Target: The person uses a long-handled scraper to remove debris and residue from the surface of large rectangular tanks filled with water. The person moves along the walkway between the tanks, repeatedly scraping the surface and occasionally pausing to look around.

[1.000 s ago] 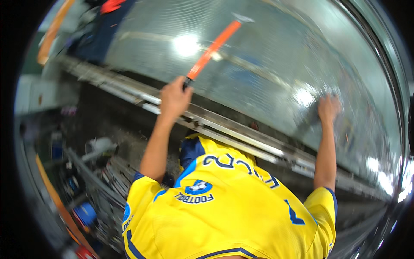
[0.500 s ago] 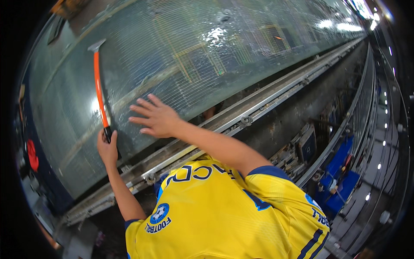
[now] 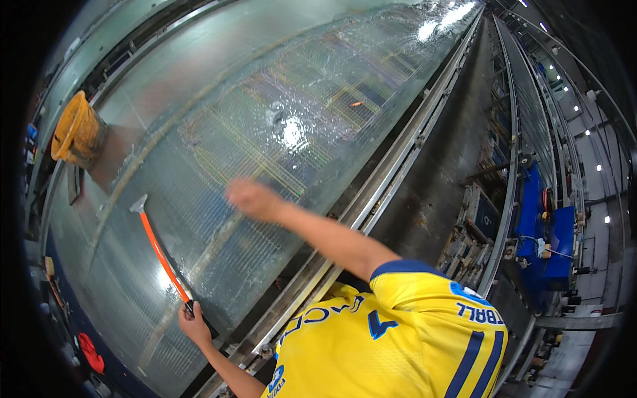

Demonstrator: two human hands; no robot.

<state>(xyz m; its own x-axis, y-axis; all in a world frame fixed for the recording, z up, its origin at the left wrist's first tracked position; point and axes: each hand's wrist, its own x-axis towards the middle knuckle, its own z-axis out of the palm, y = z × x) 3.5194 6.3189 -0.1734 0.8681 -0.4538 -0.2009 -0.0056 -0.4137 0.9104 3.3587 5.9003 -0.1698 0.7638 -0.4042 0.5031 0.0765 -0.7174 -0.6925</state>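
My left hand (image 3: 194, 323) is wrapped around the black grip of a long scraper (image 3: 159, 244) with an orange shaft. Its flared grey head rests at the far end of the shaft, on a wet, greenish, glassy surface (image 3: 133, 265). Over the same surface, right of the scraper, is my right hand (image 3: 255, 200). It looks rounded, but motion blurs its fingers, and whether it touches the surface cannot be made out. Beneath and beyond it runs a pattern of fine yellow and coloured lines (image 3: 285, 176), glossy with liquid.
A stained orange bucket (image 3: 78, 129) stands at the far left. A metal rail (image 3: 378, 205) borders the wet surface on my side. Red cloth-like material (image 3: 90, 353) lies at the lower left. Blue machine parts (image 3: 563, 249) and framework are on the right.
My view has swung, bringing the whole bucket into sight. The right hand's spread fingers have drawn into a blurred, rounded shape. The left hand keeps its hold on the scraper.
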